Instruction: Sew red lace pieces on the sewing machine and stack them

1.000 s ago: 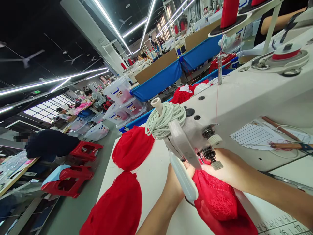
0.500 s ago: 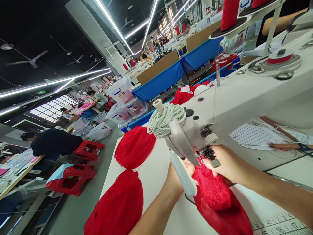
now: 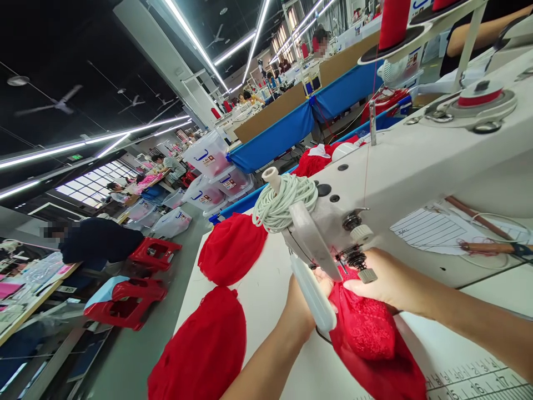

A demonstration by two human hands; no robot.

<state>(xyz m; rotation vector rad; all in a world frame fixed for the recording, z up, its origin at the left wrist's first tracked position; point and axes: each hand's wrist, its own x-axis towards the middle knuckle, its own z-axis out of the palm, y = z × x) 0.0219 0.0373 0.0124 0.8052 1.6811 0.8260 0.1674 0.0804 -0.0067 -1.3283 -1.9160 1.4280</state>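
A red lace garment piece [image 3: 368, 325] lies under the head of a white sewing machine [image 3: 416, 161], its lower end spreading over the table. On its right edge, my right hand [image 3: 381, 278] grips the cloth, the thumb on top and the other fingers largely hidden. My left hand [image 3: 302, 303] holds the cloth from the left side near the needle area; a pale lamp bar [image 3: 314, 294] covers part of it. The needle itself is hidden behind the machine head. Two more red fabric pieces [image 3: 208, 350] rest on the table to the left.
A coil of pale green cord [image 3: 285, 203] hangs on the machine head. Red thread cones [image 3: 392, 25] stand above. A printed ruler [image 3: 478, 378] marks the table at lower right. Red stools [image 3: 129, 303], stacked plastic bins [image 3: 208, 153] and a seated person [image 3: 100, 239] are at left.
My right hand's thumb has shifted slightly left and down over the red lace, toward the needle area. My left hand stays nearly in place. The view has tilted a little.
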